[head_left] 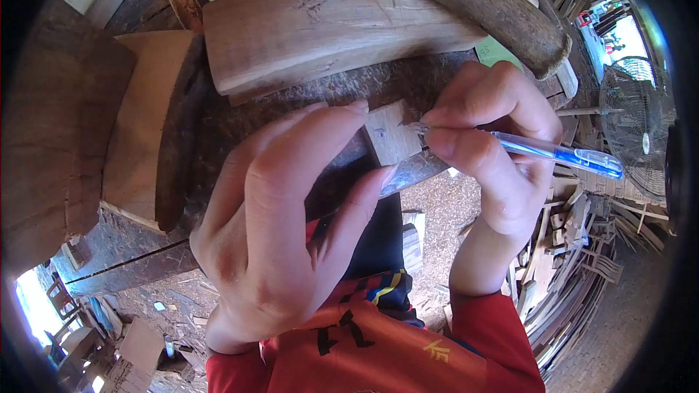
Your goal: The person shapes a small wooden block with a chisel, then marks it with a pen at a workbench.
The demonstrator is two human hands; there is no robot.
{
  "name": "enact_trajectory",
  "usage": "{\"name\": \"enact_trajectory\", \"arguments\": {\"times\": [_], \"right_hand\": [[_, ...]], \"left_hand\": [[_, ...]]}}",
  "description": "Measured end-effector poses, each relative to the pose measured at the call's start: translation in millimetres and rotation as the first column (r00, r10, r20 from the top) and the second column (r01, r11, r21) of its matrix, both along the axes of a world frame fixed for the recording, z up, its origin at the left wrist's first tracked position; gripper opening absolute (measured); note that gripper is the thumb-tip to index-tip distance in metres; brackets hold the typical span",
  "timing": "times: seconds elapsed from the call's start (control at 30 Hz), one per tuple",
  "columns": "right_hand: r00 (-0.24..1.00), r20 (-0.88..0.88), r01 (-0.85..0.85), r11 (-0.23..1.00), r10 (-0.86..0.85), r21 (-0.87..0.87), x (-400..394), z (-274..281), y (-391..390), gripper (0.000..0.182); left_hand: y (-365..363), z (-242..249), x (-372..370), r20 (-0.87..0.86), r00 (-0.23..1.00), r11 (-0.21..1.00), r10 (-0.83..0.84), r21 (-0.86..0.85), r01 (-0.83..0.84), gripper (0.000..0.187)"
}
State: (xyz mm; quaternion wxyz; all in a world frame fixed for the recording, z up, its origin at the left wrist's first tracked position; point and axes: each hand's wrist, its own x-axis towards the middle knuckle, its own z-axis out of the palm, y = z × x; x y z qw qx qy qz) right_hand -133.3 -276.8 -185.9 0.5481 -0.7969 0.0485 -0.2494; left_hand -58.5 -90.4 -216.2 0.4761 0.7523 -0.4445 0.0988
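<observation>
Cluttered workbench (145, 253), left hand (271, 218) pinching wooden block (394, 138), right hand (508, 183) gripping blue pen (557, 154)

The left hand's grip (266, 236) pinched a small, blue-marked wooden block (393, 142) at the worktop (160, 266) edge; the right hand's grip (510, 105) held 1 blue pen (564, 155) pointing at it. Beyond lay 1 curved timber (328, 25).

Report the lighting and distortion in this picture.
Head view: curved black vignetting at the corners, suggesting a wide-angle lens; daylight blown white near the fan and at lower left; glossy highlights on the blue pen; left hand reasonably sharp.
</observation>
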Motion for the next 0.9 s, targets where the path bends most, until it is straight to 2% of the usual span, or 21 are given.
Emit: {"name": "enact_trajectory", "arguments": {"times": [0.47, 0.63, 0.9], "right_hand": [[0.999, -0.033, 0.019, 0.999, -0.018, 0.033, -1.1, 1.8, 1.9, 0.015], [1.000, 0.001, -0.017, 1.000, 0.017, -0.008, 0.3, -2.4, -2.8, 0.014], [0.999, -0.030, 0.041, 0.998, -0.040, 0.037, 0.6, 1.0, 3.4, 0.014]], "left_hand": [[0.0, 0.5, -0.3, -0.004, 1.000, 1.000, 0.012, 0.014, -0.012, 0.060], [0.5, 1.0, -0.1, -0.006, 1.000, 1.000, 0.011, 0.019, -0.011, 0.061], [1.0, -0.2, -0.4, -0.016, 1.000, 1.000, 0.007, 0.014, -0.006, 0.061]]}}
